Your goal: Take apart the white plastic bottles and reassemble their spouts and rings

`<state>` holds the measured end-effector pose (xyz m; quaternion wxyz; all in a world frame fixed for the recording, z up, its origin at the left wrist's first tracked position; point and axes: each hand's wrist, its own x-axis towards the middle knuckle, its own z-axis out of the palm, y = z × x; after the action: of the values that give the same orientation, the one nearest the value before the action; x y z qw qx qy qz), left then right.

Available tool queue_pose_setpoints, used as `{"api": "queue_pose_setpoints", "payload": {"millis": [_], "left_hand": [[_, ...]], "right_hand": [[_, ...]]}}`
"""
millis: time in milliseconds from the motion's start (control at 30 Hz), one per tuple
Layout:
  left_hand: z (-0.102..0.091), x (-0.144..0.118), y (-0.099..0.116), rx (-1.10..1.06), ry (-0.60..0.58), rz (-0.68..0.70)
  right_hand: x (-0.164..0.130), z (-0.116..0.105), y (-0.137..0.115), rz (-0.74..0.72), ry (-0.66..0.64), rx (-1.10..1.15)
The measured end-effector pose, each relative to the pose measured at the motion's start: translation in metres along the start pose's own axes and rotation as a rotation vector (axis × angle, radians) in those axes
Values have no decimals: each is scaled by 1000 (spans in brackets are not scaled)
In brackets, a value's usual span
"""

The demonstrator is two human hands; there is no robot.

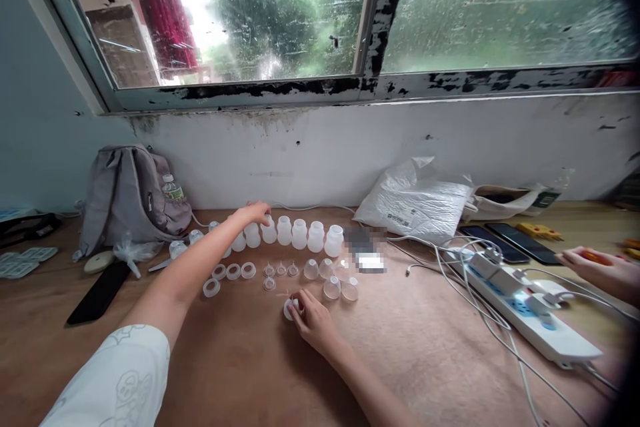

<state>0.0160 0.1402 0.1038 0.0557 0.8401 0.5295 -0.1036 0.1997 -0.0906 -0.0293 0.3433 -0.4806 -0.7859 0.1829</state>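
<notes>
My left hand (259,212) reaches to the row at the back. Its fingers are closed around the neck of a small translucent baby bottle (269,233), which stands upright among several like it (299,235). Near the front, my right hand (311,320) pinches a white bottle collar (289,309) with a teat standing up from it, low over the table. Between the hands lie several clear teats (281,270). Loose white collar rings (248,271) are to their left, and clear dome caps (331,288) to their right. My left forearm hides part of the bottle row.
A grey backpack (123,193) and a black phone (99,293) are at left. At right are a silver plastic mailer (415,203), a white power strip (525,310) with tangled cables, and two dark phones (520,243). Another person's hand (603,270) is at the far right, holding something orange.
</notes>
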Motion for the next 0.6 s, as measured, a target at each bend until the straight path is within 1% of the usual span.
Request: {"api": "queue_pose_setpoints", "payload": {"millis": [200,333,400,500,567,600], "left_hand": [[4,-1,3,-31,24,37],[3,-3,6,-94,65,15],[-2,-7,10,-134,121,2],[-9,-26,22,-206,268,31],[-4,-47,36,-269,368,78],[3,-60,44,-304,408,104]], "right_hand": [[0,1,1,-8,28,-1],[0,1,1,-11,42,9],[0,0,1,-14,29,4],[-1,2,2,-19,3,-53],[-2,3,2,-15,-4,-99],[-2,4,3,-15,-4,-106]]}}
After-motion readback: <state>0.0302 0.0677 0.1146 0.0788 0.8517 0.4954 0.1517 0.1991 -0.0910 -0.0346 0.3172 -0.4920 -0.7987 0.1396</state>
